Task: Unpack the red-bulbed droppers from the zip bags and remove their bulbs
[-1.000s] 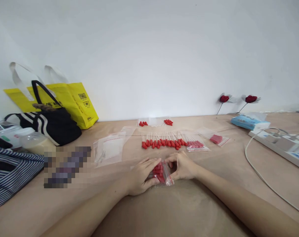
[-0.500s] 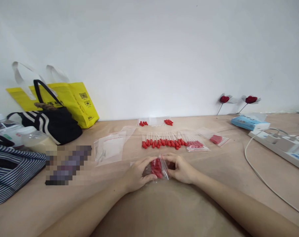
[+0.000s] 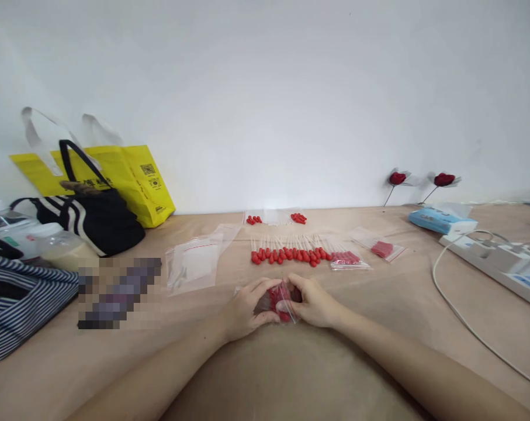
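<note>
Between my hands, just above the table, is a small clear zip bag [image 3: 283,316] with red pieces inside. My left hand [image 3: 247,310] is closed around its left side, fingers over the top and thumb below. At the zip edge on the right, my right hand [image 3: 317,303] grips the bag, its thumb lying over the red pieces; whether the thumb is inside the plastic I cannot tell. Beyond my hands lies a row of red-tipped sticks [image 3: 286,254]. Right of the row rests a zip bag of similar sticks [image 3: 347,259].
Flat clear bags [image 3: 198,260] lie at left, another bag with red contents [image 3: 382,249] at right. Farther back are small red pieces [image 3: 298,218]. A yellow bag [image 3: 148,193] and black bag [image 3: 111,219] stand left; a power strip [image 3: 501,263], its cable and tissues [image 3: 442,220] are right.
My right hand has moved slightly left and over the bag, its thumb now across the red pieces. The left hand keeps its hold in nearly the same place.
</note>
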`<state>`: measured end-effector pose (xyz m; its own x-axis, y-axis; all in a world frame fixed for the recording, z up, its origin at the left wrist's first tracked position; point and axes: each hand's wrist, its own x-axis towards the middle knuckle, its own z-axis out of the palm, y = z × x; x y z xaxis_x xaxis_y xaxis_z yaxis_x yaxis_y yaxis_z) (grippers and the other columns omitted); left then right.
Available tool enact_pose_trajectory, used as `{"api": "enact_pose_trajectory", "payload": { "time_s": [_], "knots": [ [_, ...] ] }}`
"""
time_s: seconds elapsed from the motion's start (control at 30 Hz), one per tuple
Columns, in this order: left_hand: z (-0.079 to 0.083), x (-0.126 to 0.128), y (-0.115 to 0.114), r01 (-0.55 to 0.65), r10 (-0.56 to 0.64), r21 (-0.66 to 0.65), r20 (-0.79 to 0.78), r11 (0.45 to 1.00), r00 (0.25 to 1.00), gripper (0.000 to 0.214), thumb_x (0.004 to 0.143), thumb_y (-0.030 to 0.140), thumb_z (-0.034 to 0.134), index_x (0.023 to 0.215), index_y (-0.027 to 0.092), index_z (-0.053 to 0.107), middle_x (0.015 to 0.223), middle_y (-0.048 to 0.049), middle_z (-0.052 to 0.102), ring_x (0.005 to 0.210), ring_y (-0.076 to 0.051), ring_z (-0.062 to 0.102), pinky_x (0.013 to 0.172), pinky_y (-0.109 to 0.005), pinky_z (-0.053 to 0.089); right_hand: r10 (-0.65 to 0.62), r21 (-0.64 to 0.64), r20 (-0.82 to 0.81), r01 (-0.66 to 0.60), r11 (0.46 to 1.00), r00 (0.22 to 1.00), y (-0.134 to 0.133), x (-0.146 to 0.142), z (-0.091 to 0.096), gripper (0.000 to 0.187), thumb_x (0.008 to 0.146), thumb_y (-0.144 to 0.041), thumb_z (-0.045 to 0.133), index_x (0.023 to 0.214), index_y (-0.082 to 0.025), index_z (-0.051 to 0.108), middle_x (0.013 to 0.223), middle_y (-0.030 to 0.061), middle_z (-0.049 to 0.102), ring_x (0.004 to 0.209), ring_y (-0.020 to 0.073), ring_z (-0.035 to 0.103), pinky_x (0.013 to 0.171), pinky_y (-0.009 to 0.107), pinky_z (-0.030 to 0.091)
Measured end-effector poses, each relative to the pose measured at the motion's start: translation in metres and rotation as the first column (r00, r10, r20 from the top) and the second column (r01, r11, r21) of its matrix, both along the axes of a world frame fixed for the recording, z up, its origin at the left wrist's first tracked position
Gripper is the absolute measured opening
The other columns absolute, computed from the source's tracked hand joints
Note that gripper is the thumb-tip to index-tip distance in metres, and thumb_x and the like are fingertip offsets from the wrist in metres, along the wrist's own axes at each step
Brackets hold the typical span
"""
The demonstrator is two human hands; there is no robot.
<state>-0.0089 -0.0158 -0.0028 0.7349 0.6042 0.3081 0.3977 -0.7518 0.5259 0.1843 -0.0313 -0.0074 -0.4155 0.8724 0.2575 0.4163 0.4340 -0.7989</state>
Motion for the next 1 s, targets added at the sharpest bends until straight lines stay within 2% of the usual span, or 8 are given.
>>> {"api": "enact_pose_trajectory", "payload": {
  "time_s": [0.13,0.2,0.3,0.47,0.67,0.83,0.9,1.0],
  "knots": [
    [-0.001,-0.001,0.001,-0.01,0.01,-0.039,0.005,0.999,1.0,0.057,0.074,0.04,0.06,0.123,0.023,0.036,0.117,-0.0081,0.053,0.106,-0.02,0.051,0.09,-0.035,0.041,-0.026,0.102,0.007,0.025,0.994,1.0,0.0,-0.001,-0.001,0.008,0.074,-0.02,0.055,0.069,-0.017,0.051,0.057,-0.0055,0.048,0.051,0.0069,0.04,0.047,0.018,0.03],
    [0.0,-0.001,0.001,-0.021,0.021,-0.062,0.002,0.998,1.0,0.058,0.073,0.041,0.06,0.123,0.022,0.036,0.118,-0.0083,0.053,0.107,-0.021,0.051,0.091,-0.036,0.041,-0.033,0.108,-0.007,0.034,0.994,0.999,0.001,0.001,-0.002,0.006,0.074,-0.019,0.054,0.069,-0.017,0.051,0.056,-0.0056,0.047,0.05,0.0068,0.04,0.047,0.018,0.029],
    [0.001,0.0,0.001,-0.047,0.047,-0.075,-0.003,0.996,0.999,0.059,0.072,0.041,0.062,0.122,0.021,0.037,0.12,-0.0092,0.052,0.108,-0.022,0.05,0.091,-0.037,0.04,-0.04,0.046,-0.02,0.041,0.998,0.999,0.002,0.005,-0.002,0.005,0.075,-0.02,0.053,0.072,-0.017,0.052,0.056,-0.0056,0.047,0.049,0.0067,0.04,0.045,0.018,0.03],
    [0.0,0.0,0.002,-0.032,0.032,-0.081,-0.004,0.996,0.999,0.057,0.074,0.04,0.06,0.122,0.023,0.036,0.118,-0.0074,0.053,0.106,-0.02,0.051,0.09,-0.035,0.041,-0.02,0.013,0.063,0.019,1.0,0.998,0.001,0.004,0.0,0.006,0.071,-0.02,0.057,0.076,-0.018,0.053,0.06,-0.005,0.052,0.053,0.0077,0.042,0.049,0.019,0.033],
    [-0.002,-0.001,0.003,-0.058,0.056,-0.078,-0.019,0.995,0.998,0.057,0.072,0.041,0.062,0.12,0.021,0.039,0.116,-0.0073,0.054,0.104,-0.02,0.052,0.088,-0.035,0.042,-0.047,-0.076,-0.015,0.045,0.996,0.999,0.002,0.002,-0.006,0.003,0.07,-0.015,0.054,0.069,-0.016,0.052,0.059,-0.0041,0.052,0.052,0.0078,0.044,0.048,0.018,0.034],
    [0.0,-0.001,0.002,-0.093,0.089,-0.098,-0.045,0.991,0.995,0.06,0.071,0.045,0.061,0.122,0.022,0.04,0.118,-0.0068,0.053,0.105,-0.021,0.052,0.088,-0.034,0.042,-0.062,-0.131,-0.021,0.059,0.99,0.998,0.004,0.011,-0.007,0.008,0.072,-0.015,0.051,0.078,-0.016,0.056,0.068,-0.0006,0.059,0.057,0.0099,0.051,0.054,0.021,0.039],
    [0.001,-0.001,0.001,-0.094,0.087,-0.118,-0.058,0.989,0.995,0.06,0.072,0.045,0.06,0.123,0.024,0.039,0.121,-0.0061,0.052,0.107,-0.021,0.05,0.09,-0.034,0.04,-0.047,-0.143,-0.026,0.043,0.989,0.999,0.005,0.014,-0.006,0.009,0.071,-0.018,0.055,0.08,-0.016,0.056,0.069,-0.0005,0.059,0.059,0.0106,0.052,0.055,0.021,0.04],
    [0.001,-0.001,0.001,-0.093,0.084,-0.127,-0.072,0.988,0.994,0.059,0.072,0.046,0.059,0.124,0.024,0.04,0.123,-0.0054,0.051,0.11,-0.021,0.049,0.093,-0.033,0.038,-0.003,-0.205,-0.056,-0.009,0.979,0.998,0.006,0.015,-0.007,0.02,0.064,-0.024,0.066,0.079,-0.017,0.055,0.067,-0.0018,0.057,0.059,0.011,0.051,0.055,0.022,0.041]
  ]
}}
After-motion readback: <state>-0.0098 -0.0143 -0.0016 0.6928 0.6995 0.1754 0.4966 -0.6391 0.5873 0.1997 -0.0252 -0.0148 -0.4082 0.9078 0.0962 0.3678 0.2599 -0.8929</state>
